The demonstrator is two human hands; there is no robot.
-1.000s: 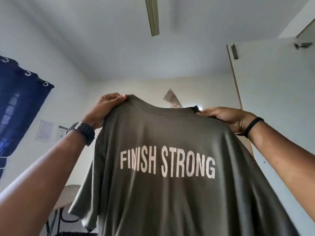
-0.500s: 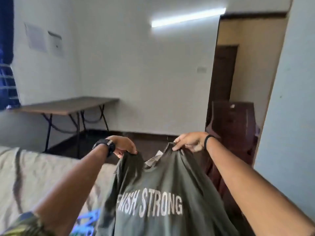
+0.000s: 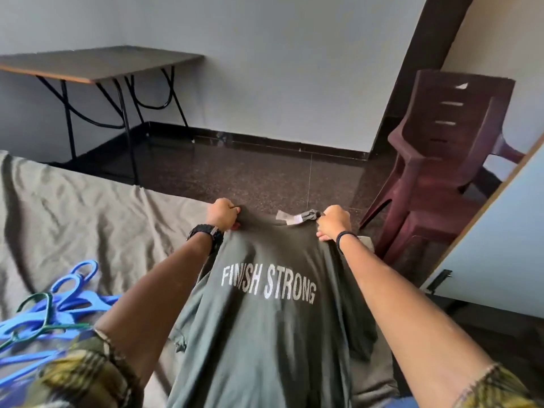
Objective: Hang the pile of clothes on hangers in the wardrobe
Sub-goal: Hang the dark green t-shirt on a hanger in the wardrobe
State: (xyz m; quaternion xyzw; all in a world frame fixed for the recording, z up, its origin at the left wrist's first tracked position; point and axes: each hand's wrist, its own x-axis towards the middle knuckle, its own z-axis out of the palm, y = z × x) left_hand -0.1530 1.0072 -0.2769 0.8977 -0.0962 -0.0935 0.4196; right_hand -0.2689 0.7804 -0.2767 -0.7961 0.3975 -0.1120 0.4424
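The person holds a dark olive-green cotton T-shirt (image 3: 273,319) with the white print "FINISH STRONG" stretched out in front of the body, above the near edge of the bed. The left hand (image 3: 222,214) grips one shoulder of the shirt with curled fingers, and the right hand (image 3: 332,222) grips the other shoulder in the same way. Between the two hands the collar shows a small pale label (image 3: 290,217), but its text is too small to read. The lower part of the shirt is cut off by the picture's edge, and the forearms cover both its sides.

On the bed, covered with a wrinkled grey-beige sheet (image 3: 88,219), lies a heap of blue plastic hangers (image 3: 44,316) with one thin green wire hanger (image 3: 44,320) among them; the heap is partly cut off at the left, and I cannot count them. Behind stands a brown folding table with black metal legs (image 3: 97,64), and at the right a stack of dark red plastic chairs (image 3: 441,160) stands beside a pale blue door panel (image 3: 500,245).
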